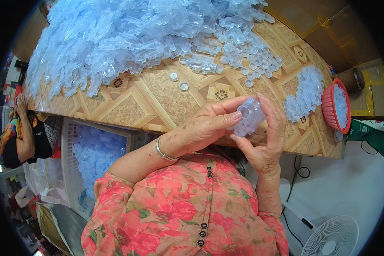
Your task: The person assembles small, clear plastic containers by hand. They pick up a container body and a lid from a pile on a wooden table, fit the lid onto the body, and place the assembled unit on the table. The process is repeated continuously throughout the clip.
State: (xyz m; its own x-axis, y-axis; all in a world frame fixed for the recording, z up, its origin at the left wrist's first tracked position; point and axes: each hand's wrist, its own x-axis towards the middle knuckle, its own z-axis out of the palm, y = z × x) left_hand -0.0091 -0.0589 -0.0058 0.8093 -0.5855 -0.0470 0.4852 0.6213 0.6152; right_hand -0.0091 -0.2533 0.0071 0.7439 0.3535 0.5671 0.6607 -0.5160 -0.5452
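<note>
Between my two hands, just over the table's near edge, is a clear plastic piece (249, 117) with a round ring-like end. My left hand (215, 119) grips it from the left, thumb and fingers on its upper part. On the other side, my right hand (266, 136) curls round it, fingers along its right side and thumb under its lower end. Two small round caps (174, 77) lie on the table beyond my left hand. Farther off are several small clear rings (256, 64) and a big heap of clear plastic pieces (115, 38).
The wood-patterned table (158, 98) has its edge close to me. A small stack of clear pieces (305, 94) and a red basket (328, 106) stand at the right. A white crate (68, 158) of pieces is at lower left, a fan (333, 237) at lower right. Another person's arm (25, 132) shows far left.
</note>
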